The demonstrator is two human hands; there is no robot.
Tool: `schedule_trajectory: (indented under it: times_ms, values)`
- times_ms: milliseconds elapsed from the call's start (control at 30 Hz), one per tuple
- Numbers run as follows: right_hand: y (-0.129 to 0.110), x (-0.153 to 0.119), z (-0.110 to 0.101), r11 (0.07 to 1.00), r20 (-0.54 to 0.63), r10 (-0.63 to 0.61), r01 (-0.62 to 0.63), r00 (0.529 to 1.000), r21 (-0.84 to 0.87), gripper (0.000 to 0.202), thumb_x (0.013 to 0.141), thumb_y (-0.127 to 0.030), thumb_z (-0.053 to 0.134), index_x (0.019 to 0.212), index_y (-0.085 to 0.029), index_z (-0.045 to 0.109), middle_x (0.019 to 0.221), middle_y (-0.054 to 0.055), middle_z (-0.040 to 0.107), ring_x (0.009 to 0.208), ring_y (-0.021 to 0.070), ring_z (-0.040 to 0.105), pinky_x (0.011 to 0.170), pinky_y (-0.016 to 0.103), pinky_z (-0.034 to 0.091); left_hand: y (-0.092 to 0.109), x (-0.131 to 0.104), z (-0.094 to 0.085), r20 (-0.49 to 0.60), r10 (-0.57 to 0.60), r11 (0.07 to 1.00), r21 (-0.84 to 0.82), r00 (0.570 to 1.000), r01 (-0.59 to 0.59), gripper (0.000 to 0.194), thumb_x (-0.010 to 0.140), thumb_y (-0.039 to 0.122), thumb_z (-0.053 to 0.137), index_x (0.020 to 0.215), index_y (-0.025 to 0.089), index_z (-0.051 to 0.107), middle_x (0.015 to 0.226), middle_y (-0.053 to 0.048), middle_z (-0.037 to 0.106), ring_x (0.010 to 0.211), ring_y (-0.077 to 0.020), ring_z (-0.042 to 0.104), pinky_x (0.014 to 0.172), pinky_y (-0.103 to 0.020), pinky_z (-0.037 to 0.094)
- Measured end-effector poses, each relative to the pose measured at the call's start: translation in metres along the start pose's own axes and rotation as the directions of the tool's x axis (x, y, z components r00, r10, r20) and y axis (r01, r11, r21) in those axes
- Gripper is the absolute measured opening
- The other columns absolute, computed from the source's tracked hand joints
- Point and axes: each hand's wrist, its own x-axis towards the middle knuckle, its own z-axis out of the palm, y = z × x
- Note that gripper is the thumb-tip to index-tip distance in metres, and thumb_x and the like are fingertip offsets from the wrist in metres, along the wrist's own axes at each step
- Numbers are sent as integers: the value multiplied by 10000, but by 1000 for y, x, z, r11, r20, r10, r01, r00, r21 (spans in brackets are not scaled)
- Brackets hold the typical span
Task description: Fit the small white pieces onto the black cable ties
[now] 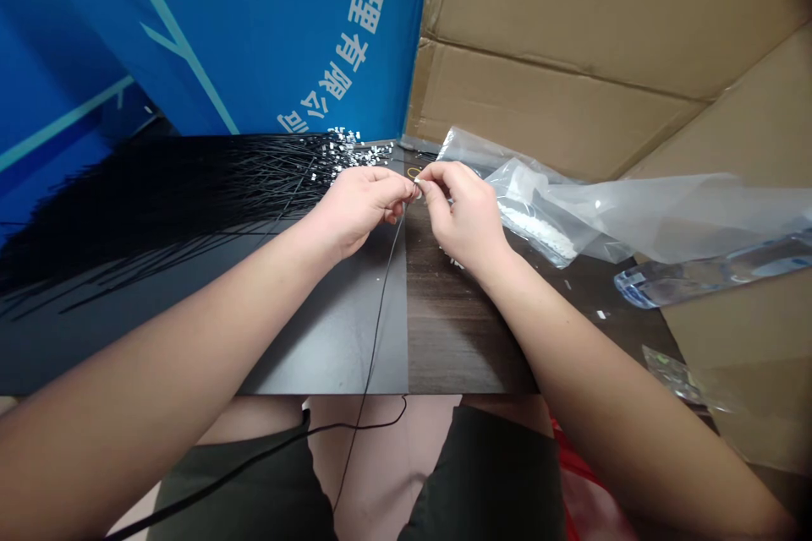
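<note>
My left hand [364, 207] is closed in a pinch on a thin black wire [382, 304] near its upper end. From there the wire hangs down over the table's front edge, between my legs. Close against it, my right hand [466, 215] pinches at the wire's tip; whatever tiny piece sits between those fingertips is too small to make out. The fingertips of both hands almost meet above the table. Beyond my left forearm lies a large bundle of black wires [190, 186], many with small white connectors [352, 150] at their ends.
A clear plastic bag [539, 224] holding small white pieces lies right of my hands. Further right are a clear plastic bottle [647, 286] and a small clear packet [672, 374]. A blue panel [266, 25] and cardboard [571, 93] stand behind the table [469, 338].
</note>
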Motion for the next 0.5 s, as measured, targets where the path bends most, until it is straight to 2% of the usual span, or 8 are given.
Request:
schedule_trajectory:
  times_ms: [300, 500]
  values:
    - [-2, 0, 1, 1000, -13, 11, -11, 1000, 18, 135, 992, -158, 533, 919, -232, 618, 913, 47, 731, 859, 209, 651, 799, 364, 503, -6, 2, -2, -24, 102, 992, 73, 994, -100, 102, 680, 152, 679, 586, 169, 644, 591, -8, 586, 603, -118, 506, 604, -287, 371]
    - [-5, -1, 3, 990, -8, 113, -112, 994, 84, 125, 1002, -200, 551, 916, -229, 637, 920, 40, 741, 870, 206, 659, 827, 373, 508, -7, 2, -1, -46, 141, 982, 135, 989, -133, 132, 729, 188, 714, 616, 171, 647, 613, -2, 596, 617, -120, 508, 624, -289, 384]
